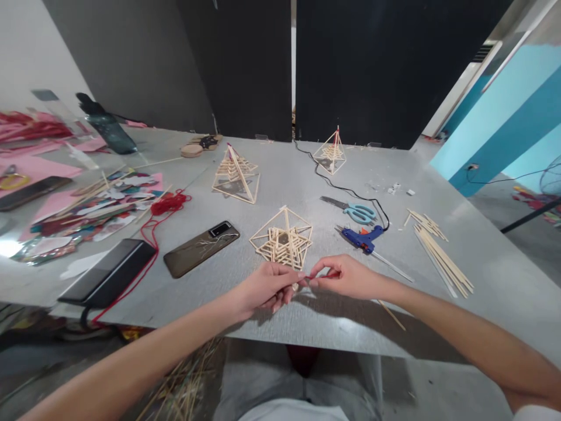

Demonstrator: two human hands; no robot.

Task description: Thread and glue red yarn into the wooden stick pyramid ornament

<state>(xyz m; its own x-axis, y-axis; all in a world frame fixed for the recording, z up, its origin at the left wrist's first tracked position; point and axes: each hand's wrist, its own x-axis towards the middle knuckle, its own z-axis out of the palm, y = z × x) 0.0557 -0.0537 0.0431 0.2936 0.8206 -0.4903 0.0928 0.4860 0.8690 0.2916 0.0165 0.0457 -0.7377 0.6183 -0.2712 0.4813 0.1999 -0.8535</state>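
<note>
Both hands meet at the near end of a pyramid-shaped frame of thin wooden sticks [287, 240], which lies on the grey table. My left hand [272, 285] pinches the tip of the frame together with one end of a red yarn [324, 276]. From the other side my right hand [344, 276] grips the same yarn, its fingers curled around it. A short stretch of yarn runs between the two hands. The exact wrap at the tip is hidden by my fingers.
Right of the frame lie a blue glue gun [363, 238], blue-handled scissors [357, 211] and loose sticks [442, 260]. Two stick pyramids [236, 172] stand behind. On the left are a phone [201, 248], a red yarn bundle [170, 202], a black power bank [111, 272] and a bottle [111, 131].
</note>
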